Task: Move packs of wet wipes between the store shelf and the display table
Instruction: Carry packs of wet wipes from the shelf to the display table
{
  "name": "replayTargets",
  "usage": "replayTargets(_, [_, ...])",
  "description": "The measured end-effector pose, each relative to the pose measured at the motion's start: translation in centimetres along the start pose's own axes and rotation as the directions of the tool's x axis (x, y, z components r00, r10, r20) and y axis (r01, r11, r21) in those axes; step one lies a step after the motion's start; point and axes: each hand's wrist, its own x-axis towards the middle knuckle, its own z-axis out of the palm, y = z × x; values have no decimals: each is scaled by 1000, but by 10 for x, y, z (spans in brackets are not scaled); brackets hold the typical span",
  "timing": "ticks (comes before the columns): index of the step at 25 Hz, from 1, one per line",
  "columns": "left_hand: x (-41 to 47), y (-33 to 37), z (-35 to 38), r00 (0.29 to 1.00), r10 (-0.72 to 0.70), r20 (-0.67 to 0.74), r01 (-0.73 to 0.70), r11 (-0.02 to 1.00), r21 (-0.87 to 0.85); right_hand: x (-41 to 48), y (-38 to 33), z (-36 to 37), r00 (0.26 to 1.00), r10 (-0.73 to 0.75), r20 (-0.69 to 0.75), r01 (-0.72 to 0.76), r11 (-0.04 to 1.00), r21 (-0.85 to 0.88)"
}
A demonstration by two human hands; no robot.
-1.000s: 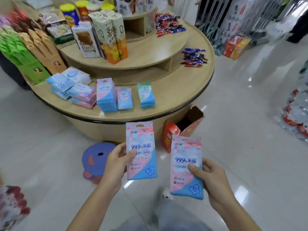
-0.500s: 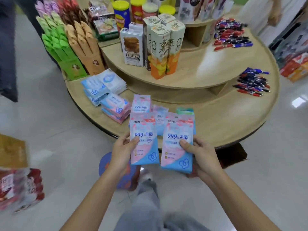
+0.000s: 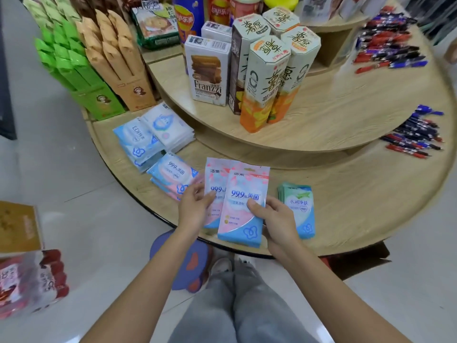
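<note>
**Pink-and-blue packs over the table's front edge**

Pink and blue, two packs, one in each of your hands. Your right hand [image 3: 277, 219] has its thumb pressed on the face of the front wipes pack [image 3: 243, 206], fingers curled behind its right edge. Your left hand [image 3: 194, 210] pinches the second pack [image 3: 214, 179], which sits half tucked behind the first, so only its left strip shows. Both hover low over the front rim of the round wooden display table [image 3: 358, 194]; whether they touch the wood, you cannot tell.

Count what lies around them on the lower tier: one green-and-blue stack [image 3: 300, 206] just right of your right hand, one pink-and-blue stack [image 3: 173, 174] just left of your left hand, and two white-and-blue piles [image 3: 153, 134] further back left. Up on the second tier, one Franzzi box [image 3: 209, 73] stands beside four tall hexagonal cartons [image 3: 267, 80]. Pens [image 3: 413, 137] lie in a heap at the far right.
</note>
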Motion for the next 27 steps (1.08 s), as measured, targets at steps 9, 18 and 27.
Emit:
replayTargets(9, [16, -9, -5, 984, 154, -92, -111, 925, 364, 32, -1, 24, 1000, -20, 12, 20, 1000, -16])
replayTargets(18, [1, 0, -16, 1000, -2, -7, 2, 998, -71, 58, 37, 51, 934, -334, -129, 212, 807, -551])
replayTargets(27, [2, -5, -15, 999, 23, -46, -23, 1000, -14, 66, 42, 50, 950, -309, -54, 219, 777, -590])
